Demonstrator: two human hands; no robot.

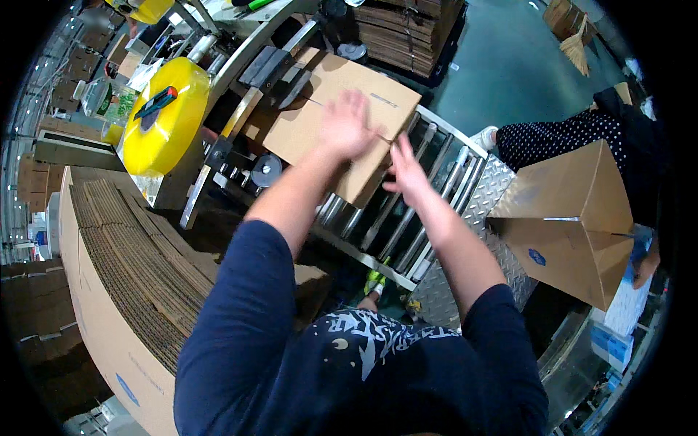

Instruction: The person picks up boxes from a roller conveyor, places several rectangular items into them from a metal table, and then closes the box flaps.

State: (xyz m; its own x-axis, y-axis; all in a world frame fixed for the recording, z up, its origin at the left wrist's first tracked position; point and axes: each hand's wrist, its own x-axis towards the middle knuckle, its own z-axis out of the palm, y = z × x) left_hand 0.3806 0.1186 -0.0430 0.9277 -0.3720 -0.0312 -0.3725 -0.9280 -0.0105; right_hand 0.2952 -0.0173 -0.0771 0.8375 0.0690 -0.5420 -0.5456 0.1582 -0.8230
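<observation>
A closed cardboard box (396, 94) lies under the taping head (273, 73) of a sealing machine, its near end over a roller conveyor (436, 185). Flat over the box's top, somewhat blurred, is my left hand (349, 127), fingers stretched out. At the end of the box nearer the rollers is my right hand (409, 171), its thumb apart from the fingers. It seems to touch the box's edge, though contact is hard to judge. Neither hand grips anything. A large yellow tape roll (185, 109) is mounted left of the box, with a dark red-and-teal tool (155, 102) on it.
Flattened cartons (138, 254) stand stacked close at my left. Beyond the conveyor's right end is a diamond-plate metal surface (483, 211). Another person in polka-dot clothing (560, 138) is at the right beside an open carton (560, 211). Bundled cardboard (400, 36) and a broom (576, 51) are farther back.
</observation>
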